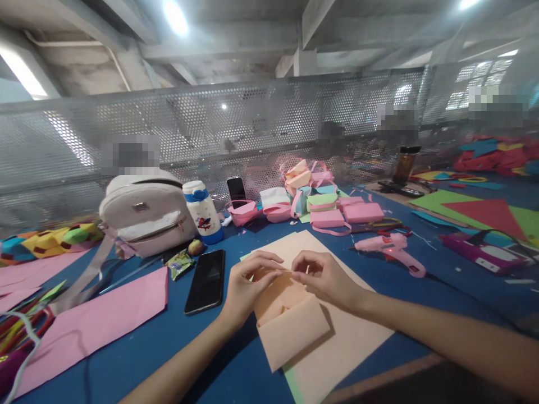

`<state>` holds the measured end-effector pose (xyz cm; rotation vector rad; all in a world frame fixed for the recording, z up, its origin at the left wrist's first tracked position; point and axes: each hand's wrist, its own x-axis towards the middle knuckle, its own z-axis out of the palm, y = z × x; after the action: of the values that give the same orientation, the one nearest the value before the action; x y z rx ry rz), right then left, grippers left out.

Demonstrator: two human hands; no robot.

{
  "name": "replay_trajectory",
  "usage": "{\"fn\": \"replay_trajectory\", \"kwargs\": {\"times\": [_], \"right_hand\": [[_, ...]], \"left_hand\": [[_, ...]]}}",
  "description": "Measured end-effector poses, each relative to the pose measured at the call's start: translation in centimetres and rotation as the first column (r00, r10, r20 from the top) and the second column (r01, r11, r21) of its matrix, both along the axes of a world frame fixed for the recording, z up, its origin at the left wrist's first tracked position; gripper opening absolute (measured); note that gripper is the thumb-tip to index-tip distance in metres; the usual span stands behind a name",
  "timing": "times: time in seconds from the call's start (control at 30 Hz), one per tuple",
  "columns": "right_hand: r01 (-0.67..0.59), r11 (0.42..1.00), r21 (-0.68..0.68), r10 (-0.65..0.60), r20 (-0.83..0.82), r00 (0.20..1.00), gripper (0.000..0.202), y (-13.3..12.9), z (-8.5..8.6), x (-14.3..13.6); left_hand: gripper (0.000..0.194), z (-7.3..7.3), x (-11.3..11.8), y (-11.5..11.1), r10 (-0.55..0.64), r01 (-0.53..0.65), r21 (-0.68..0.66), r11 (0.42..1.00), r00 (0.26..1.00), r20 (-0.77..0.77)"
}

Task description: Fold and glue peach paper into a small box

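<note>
A folded peach paper pouch lies in front of me, its pocket toward me and its flap toward the far side. My left hand pinches the far edge of the flap, fingers bent over it. Beside it, my right hand grips the same edge, with thumb and fingertips pressed together. Under the pouch spread flat peach sheets, with a green sheet peeking out below. A small folded bit of paper shows at the pocket's mouth.
A pink glue gun lies to the right, its cord trailing. On the left are a black phone, pink paper and a white backpack. Small paper bags and a bottle stand before the perforated metal screen.
</note>
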<state>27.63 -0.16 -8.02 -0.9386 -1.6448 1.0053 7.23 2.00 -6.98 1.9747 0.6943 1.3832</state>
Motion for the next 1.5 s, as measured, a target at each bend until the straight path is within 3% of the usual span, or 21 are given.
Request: {"fn": "replay_trajectory", "kwargs": {"times": [0.4, 0.67, 0.9, 1.07, 1.3, 1.5], "right_hand": [[-0.006, 1.000, -0.009, 0.006, -0.011, 1.000, 0.029, 0.1, -0.3, -0.1], [-0.001, 0.998, 0.070, 0.003, -0.015, 1.000, 0.028, -0.4, 0.4, -0.1], [-0.064, 0.984, -0.165, 0.043, -0.127, 0.991, 0.038, 0.6, 0.7, -0.4], [-0.073, 0.971, -0.227, 0.043, -0.133, 0.990, 0.034, 1.2, 0.8, -0.3], [-0.094, 0.974, -0.205, 0.085, -0.054, 0.995, 0.022, 1.1, 1.4, 0.0], [-0.040, 0.997, -0.072, 0.051, 0.158, 0.986, 0.017, 0.8, 2.3, 0.0]], "left_hand": [[0.017, 0.1, 0.0, -0.1, 0.009, -0.009, 0.007, 1.000, 1.000, -0.011], [0.019, 0.2, 0.3, -0.7, 0.029, -0.028, 0.027, 0.999, 0.999, -0.030], [0.014, -0.4, 0.4, -0.8, -0.019, 0.022, 0.069, 0.997, 0.998, -0.056], [0.013, -0.5, 0.4, -0.8, -0.005, 0.015, 0.118, 0.993, 0.997, -0.080], [0.011, -0.6, 0.5, -0.7, -0.002, 0.012, 0.143, 0.990, 0.998, -0.068], [0.011, -0.8, 0.4, -0.6, 0.005, 0.006, 0.141, 0.990, 0.997, -0.083]]}}
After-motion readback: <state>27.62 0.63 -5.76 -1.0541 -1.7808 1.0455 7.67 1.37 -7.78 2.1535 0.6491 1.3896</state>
